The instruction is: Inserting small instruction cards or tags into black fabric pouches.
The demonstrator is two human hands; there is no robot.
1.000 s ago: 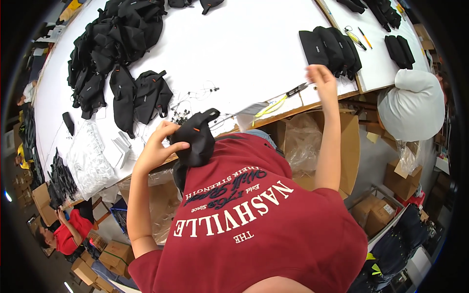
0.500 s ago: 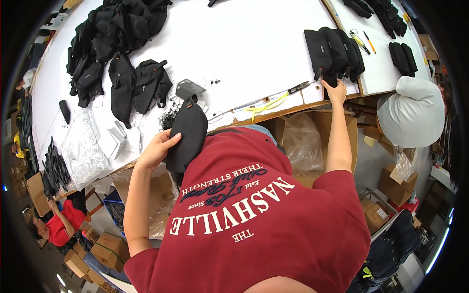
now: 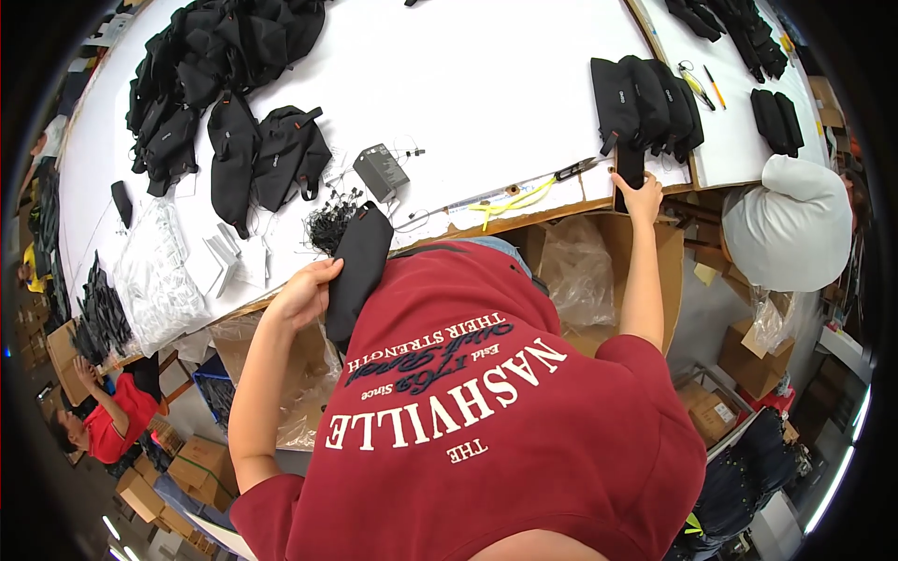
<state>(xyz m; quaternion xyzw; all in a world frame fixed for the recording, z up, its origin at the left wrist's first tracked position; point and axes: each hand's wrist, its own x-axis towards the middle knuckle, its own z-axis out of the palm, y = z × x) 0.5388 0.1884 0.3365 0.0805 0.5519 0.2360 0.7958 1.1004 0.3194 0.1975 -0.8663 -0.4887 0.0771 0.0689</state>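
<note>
Currently gripping blk pouch (image 3: pixel 362 266) w/ L hand (image 3: pixel 309 292) at near edge of wht table (image 3: pixel 486 103); touching dark oblong item (image 3: pixel 630 176) w/ R hand (image 3: pixel 640 199) by pouch row (image 3: pixel 648 105), cannot tell if grasped.

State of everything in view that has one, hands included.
Left hand: closed on held pouch.
Held pouch: pinched at its edge, tilted.
Right hand: gripping flat black item.
Pouch row: side by side, overlapping.
Pouch heap: piled loosely.
Cardboard box: open.
Clear plastic: crumpled, inside box.
Pen: lying flat; capped or not, cannot tell.
</note>
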